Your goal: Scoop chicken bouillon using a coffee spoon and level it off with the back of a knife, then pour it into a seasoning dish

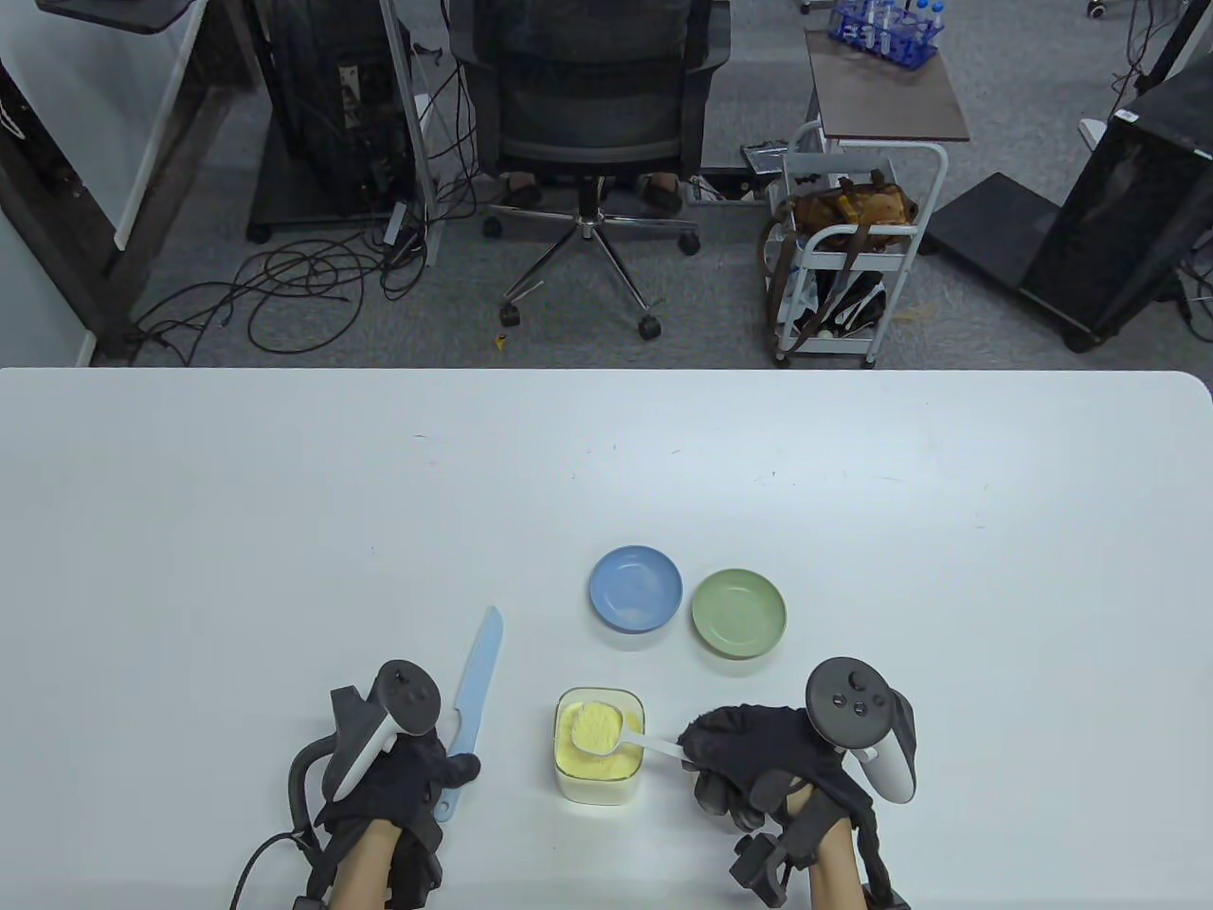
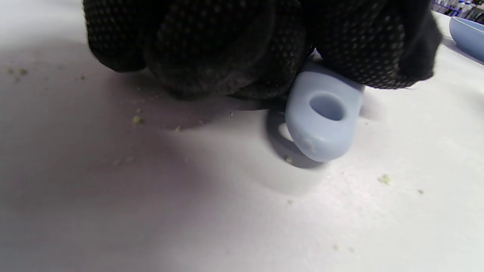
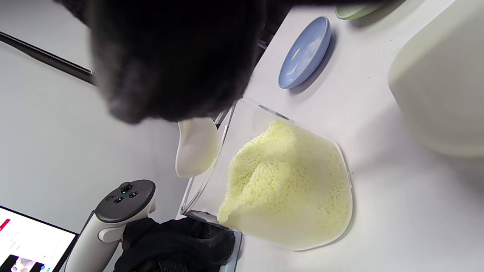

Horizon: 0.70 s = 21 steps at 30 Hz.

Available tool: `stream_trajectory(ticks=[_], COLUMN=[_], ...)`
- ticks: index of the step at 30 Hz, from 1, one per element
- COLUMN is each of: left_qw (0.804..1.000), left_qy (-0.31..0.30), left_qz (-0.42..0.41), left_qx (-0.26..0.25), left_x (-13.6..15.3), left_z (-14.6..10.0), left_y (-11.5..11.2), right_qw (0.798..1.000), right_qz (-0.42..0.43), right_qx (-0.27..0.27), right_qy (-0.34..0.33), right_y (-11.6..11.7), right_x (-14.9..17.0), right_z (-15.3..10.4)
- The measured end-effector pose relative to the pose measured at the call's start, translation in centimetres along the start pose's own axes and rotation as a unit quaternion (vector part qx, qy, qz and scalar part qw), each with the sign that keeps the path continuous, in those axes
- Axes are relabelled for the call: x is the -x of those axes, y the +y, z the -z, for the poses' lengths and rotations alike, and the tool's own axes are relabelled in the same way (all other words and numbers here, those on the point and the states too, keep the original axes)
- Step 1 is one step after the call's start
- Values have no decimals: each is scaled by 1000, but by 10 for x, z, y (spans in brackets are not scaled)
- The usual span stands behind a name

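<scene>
A clear square container (image 1: 599, 747) of yellow chicken bouillon (image 3: 287, 185) stands near the table's front edge. My right hand (image 1: 734, 763) grips the handle of a white coffee spoon (image 1: 606, 730), whose heaped bowl hangs over the container. In the right wrist view the spoon's underside (image 3: 196, 147) shows above the container's wall (image 3: 227, 128). To the container's left lies a light blue knife (image 1: 476, 697), its blade pointing away from me. My left hand (image 1: 412, 773) is curled round the knife's handle; the handle end (image 2: 321, 117) with its hole sits just above the table.
A blue dish (image 1: 635, 588) and a green dish (image 1: 738, 612) sit side by side behind the container. Small yellow crumbs (image 2: 138, 120) dot the white table (image 1: 284, 521) near my left hand. An office chair (image 1: 588, 104) and a cart (image 1: 858, 246) stand beyond the far edge.
</scene>
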<state>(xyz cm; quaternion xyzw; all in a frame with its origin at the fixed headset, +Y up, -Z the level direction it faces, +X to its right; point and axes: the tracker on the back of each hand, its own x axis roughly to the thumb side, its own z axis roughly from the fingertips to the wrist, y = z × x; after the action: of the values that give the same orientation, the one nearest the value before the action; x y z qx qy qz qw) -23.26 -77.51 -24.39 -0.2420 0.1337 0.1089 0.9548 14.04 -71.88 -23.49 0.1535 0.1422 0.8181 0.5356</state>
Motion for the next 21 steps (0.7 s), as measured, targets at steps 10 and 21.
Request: stream_trajectory(ticks=[10, 21], left_qw=[987, 980], left_qy=[-65, -111], left_qz=[-109, -124], left_qx=[-101, -108], left_x=[4, -1], left_z=[-25, -20], left_y=[22, 6], right_qw=[1000, 997], right_qz=[14, 61], right_qx=[2, 47], right_qy=[-11, -14], right_y=[-1, -23], right_x=[0, 12], right_z=[-1, -8])
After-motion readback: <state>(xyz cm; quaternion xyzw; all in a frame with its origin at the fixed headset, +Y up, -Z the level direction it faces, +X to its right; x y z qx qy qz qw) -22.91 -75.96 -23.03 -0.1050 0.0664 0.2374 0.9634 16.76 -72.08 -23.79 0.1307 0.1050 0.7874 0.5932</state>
